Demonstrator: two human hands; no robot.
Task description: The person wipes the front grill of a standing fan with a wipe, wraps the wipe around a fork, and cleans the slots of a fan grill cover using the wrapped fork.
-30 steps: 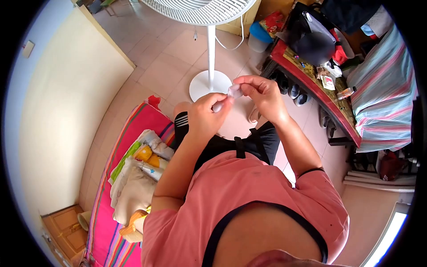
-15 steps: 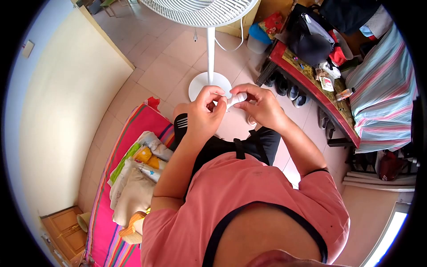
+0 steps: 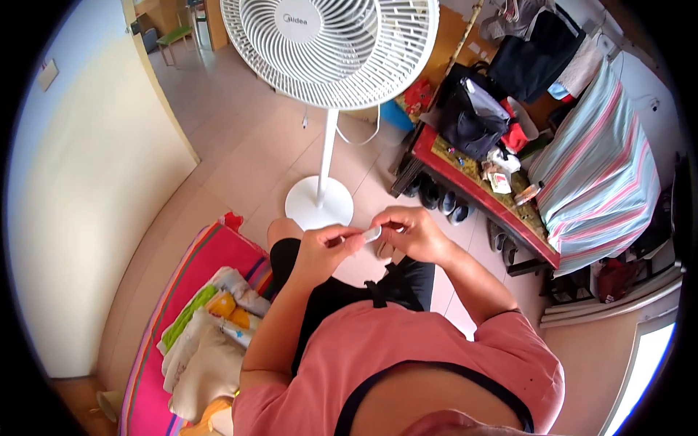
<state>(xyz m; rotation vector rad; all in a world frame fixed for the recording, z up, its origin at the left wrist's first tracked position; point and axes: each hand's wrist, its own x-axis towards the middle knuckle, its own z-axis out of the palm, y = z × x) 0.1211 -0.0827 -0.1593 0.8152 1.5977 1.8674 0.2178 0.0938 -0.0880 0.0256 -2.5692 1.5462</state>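
Note:
A small white object [image 3: 371,234], smooth and rounded at its visible end, is held out in front of my lap; its kind cannot be made out. My left hand [image 3: 325,252] pinches it from the left between thumb and fingers. From the other side my right hand [image 3: 416,234] closes on its right end, with the fingertips nearly meeting those of the left. Fingers hide part of the object. Just beyond both hands stands the round white base [image 3: 318,203] of a fan.
The white pedestal fan [image 3: 331,54] rises ahead. To the right is a red-edged low table [image 3: 436,149] with a black bag [image 3: 472,120] on it and shoes [image 3: 436,198] beneath. Folded cloths [image 3: 211,345] lie on the pink striped mat [image 3: 182,280] at my left.
The view has tilted up, showing more of the fan, and my hands appear lower. The white object has been turned and shows less between my fingers.

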